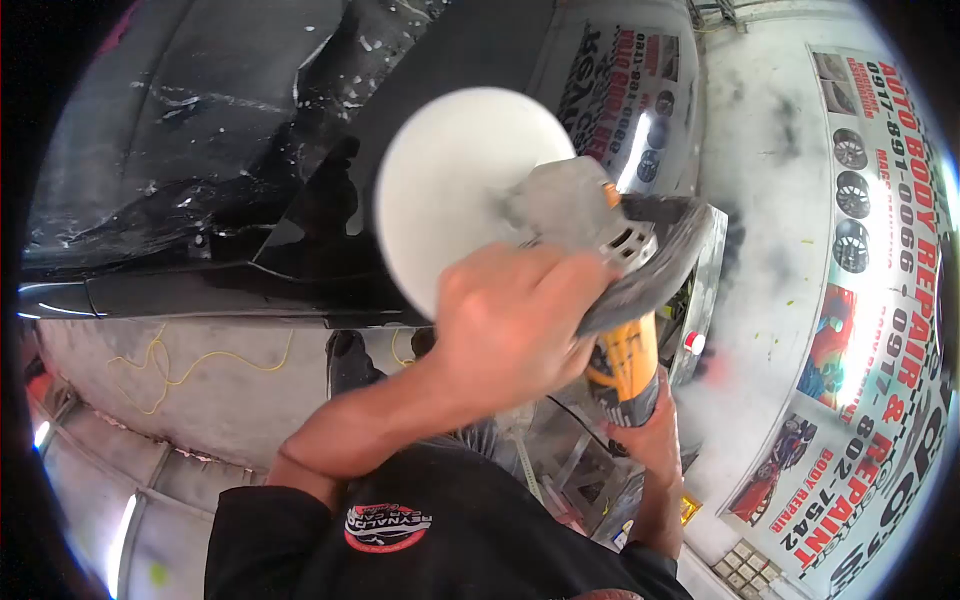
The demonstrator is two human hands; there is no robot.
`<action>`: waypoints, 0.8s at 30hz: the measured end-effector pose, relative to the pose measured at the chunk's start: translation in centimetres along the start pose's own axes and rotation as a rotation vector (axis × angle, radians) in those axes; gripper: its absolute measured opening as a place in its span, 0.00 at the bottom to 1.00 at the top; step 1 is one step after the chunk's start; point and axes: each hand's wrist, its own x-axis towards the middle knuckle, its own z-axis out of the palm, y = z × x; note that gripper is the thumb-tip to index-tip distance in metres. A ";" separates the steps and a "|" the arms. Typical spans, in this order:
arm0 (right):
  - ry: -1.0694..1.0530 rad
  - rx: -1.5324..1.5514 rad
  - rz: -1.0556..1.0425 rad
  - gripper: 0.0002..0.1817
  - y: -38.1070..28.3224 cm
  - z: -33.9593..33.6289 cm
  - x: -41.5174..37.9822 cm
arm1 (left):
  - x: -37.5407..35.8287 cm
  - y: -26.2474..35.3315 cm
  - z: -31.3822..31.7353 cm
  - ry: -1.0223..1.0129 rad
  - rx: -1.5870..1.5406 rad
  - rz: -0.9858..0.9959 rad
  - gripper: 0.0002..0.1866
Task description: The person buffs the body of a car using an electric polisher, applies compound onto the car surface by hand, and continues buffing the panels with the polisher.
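I hold a power polisher (590, 215) with a round white foam pad (450, 190) against a glossy black car panel (200, 170) flecked with white splatter. The pad looks blurred from spinning. My left hand (510, 325) is closed over the grey head of the tool, just behind the pad. My right hand (650, 430) grips the yellow rear handle (628, 365) lower down. A black sleeve and shirt with a red-and-white logo (385, 525) fill the bottom of the view.
A yellow cord (170, 365) lies looped on the concrete floor below the car. My shoe (350, 360) stands beside the panel. A white auto-repair banner (880, 300) with red lettering covers the right side. A black cable (575, 420) trails from the polisher.
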 end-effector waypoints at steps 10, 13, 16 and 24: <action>0.183 0.205 0.180 0.35 6.8 -5.8 8.1 | 9.2 -4.7 19.7 -0.194 -0.077 -0.076 0.14; 0.217 0.287 0.189 0.32 8.7 -8.1 9.7 | 11.5 -4.1 24.3 -0.325 -0.079 -0.106 0.16; 0.254 0.236 0.205 0.32 10.2 -9.6 12.0 | 13.3 -5.5 28.2 -0.356 -0.111 -0.101 0.17; 0.262 -0.022 0.092 0.39 8.6 -14.7 9.4 | 12.4 -1.9 25.3 -0.228 -0.165 -0.172 0.14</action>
